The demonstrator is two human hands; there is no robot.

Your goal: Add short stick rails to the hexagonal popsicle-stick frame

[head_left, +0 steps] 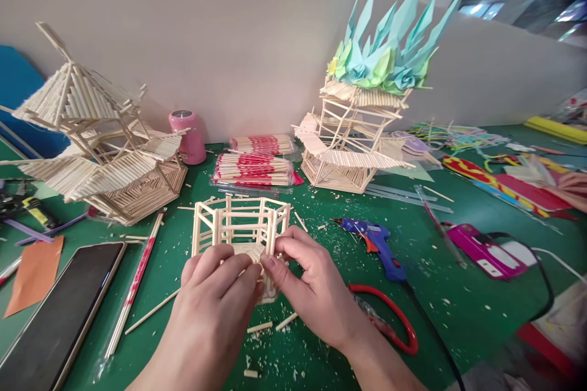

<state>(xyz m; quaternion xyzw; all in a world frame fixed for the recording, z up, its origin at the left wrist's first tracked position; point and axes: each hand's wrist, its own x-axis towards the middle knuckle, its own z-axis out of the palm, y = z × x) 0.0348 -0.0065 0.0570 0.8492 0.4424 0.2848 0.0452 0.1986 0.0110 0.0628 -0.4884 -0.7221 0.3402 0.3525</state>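
Observation:
A small open frame of pale wooden sticks [229, 220] stands on the green table, with both hands at its near side. My left hand [220, 287] has its fingers curled together at the front of the frame; what lies under its fingertips is hidden. My right hand [312, 281] pinches the frame's right front post between thumb and forefinger. Short cut stick pieces [259, 327] lie just below the hands. To the right rests a blue glue gun [373, 241], its nozzle pointing left.
Stick pavilions stand at the back left [114, 159] and back centre-right [348, 153]. Packs of sticks [254, 169] and a pink canister [190, 137] are between them. A phone [59, 317] lies left; red-handled pliers [398, 317] and a magenta device [488, 250] lie right.

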